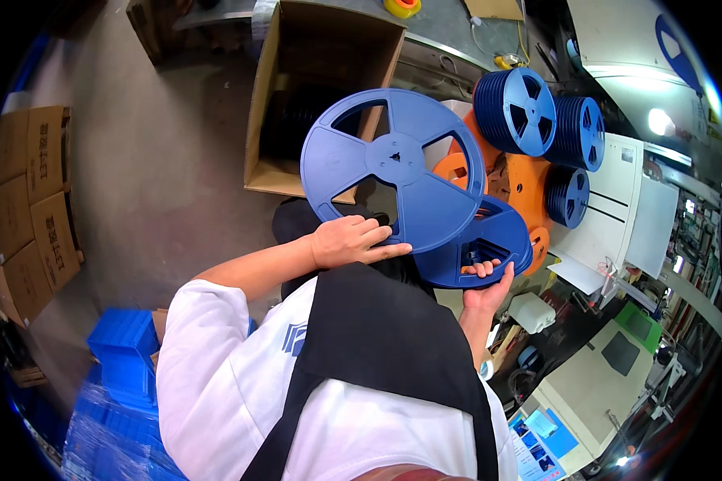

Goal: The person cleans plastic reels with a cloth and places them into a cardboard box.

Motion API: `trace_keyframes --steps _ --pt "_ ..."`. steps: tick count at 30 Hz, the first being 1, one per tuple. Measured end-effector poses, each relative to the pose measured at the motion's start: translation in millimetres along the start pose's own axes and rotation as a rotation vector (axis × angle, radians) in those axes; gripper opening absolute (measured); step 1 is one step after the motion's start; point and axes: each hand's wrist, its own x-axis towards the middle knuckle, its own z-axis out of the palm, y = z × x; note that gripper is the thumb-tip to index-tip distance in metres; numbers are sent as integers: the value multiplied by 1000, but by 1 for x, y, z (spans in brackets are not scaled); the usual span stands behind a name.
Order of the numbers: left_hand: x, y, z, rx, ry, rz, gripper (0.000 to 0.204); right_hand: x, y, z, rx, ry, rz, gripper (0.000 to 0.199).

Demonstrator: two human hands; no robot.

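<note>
My left hand (351,240) grips the lower rim of a large blue plastic reel (393,164), held up flat toward the camera with three cut-out windows. My right hand (485,287) holds a second blue reel (481,248) from below, fingers poking through one of its openings; it sits partly behind the first reel. My white sleeves and black apron fill the lower middle of the view.
An open cardboard box (321,72) with dark reels inside stands on the floor ahead. Stacks of blue reels (525,108) hang on an orange rack (521,180) at the right, next to a white machine (634,208). Cardboard cartons (28,200) at left, blue crates (124,345) lower left.
</note>
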Motion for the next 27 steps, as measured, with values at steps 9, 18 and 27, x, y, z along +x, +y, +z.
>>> trace_keyframes --steps 9,18,27 --pt "-1 -9 -5 -37 58 113 56 -4 5 4 -6 29 -33 30" --pt "5 -12 -13 -60 9 310 58 5 8 10 -28 -242 -65 50" --pt "1 -21 -16 -183 -194 403 60 13 3 41 -180 -256 -93 39"
